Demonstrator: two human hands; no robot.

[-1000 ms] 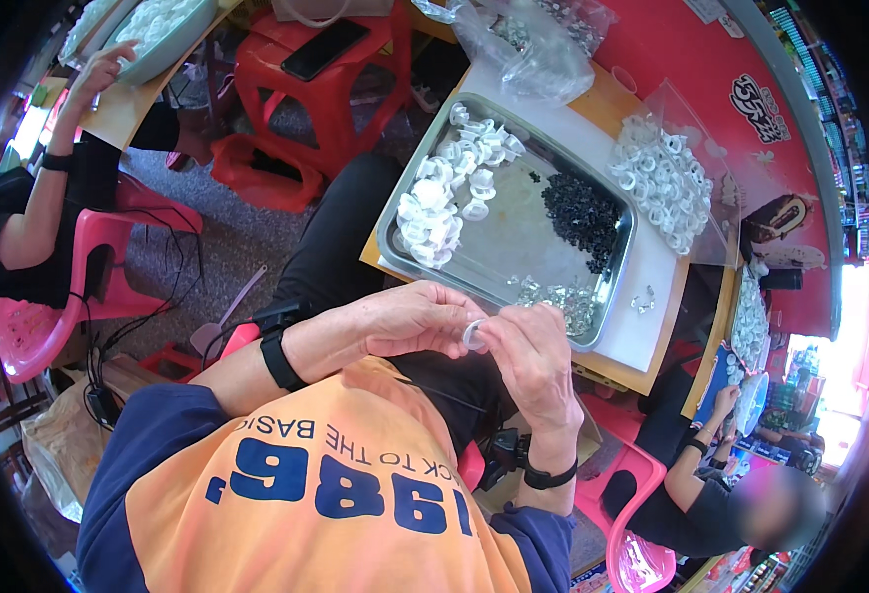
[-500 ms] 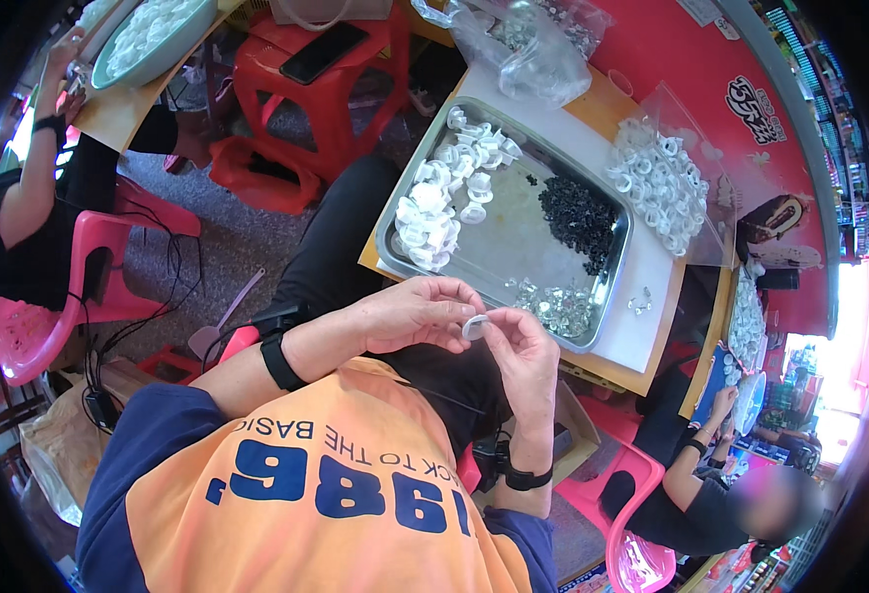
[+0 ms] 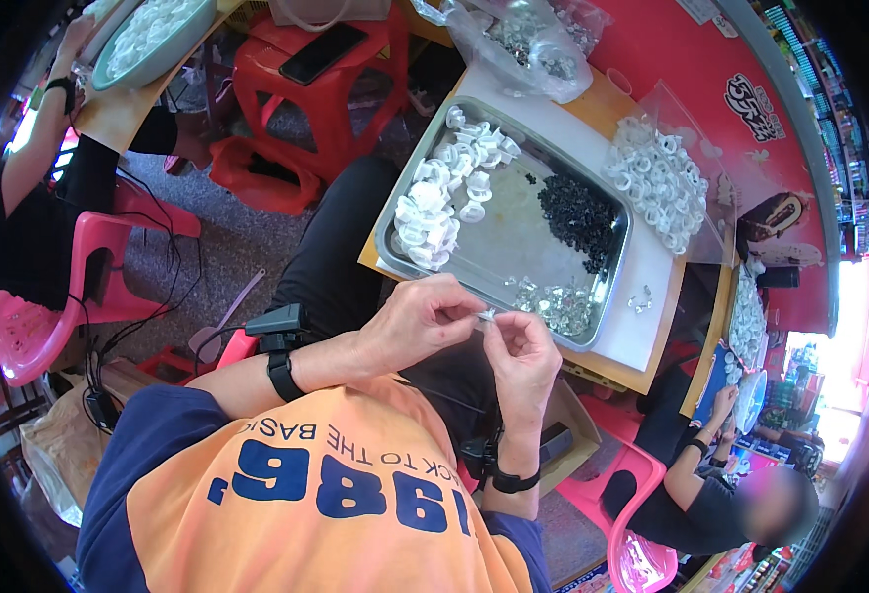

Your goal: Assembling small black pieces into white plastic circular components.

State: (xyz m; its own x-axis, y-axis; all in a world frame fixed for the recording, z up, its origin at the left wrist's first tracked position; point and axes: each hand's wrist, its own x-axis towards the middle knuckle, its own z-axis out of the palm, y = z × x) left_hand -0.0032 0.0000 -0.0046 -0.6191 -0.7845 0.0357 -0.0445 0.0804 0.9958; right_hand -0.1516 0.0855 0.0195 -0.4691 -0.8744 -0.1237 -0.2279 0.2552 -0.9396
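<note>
Between my fingertips, just in front of the tray's near edge, is a small white plastic part (image 3: 485,316). My left hand (image 3: 423,318) pinches it from the left, and my right hand (image 3: 521,358) pinches it from the right; the fingers cover much of it. The metal tray (image 3: 383,229) beyond my hands holds a heap of white ring-shaped plastic parts (image 3: 434,203) on its left. Small black pieces (image 3: 581,219) are heaped at its right, and shiny clear or metallic pieces (image 3: 561,306) lie in the near right corner.
Right of the tray is a clear bag of white parts (image 3: 657,183); another plastic bag (image 3: 533,49) lies behind it. A phone (image 3: 324,53) rests on a red stool (image 3: 331,99). Other people work at left and right, beside pink chairs (image 3: 632,504). A few loose shiny pieces (image 3: 640,300) lie beside the tray.
The white part has turned from showing its round face to nearly edge-on. My left hand has rolled over, its wrist turning, and my right hand has shifted slightly.
</note>
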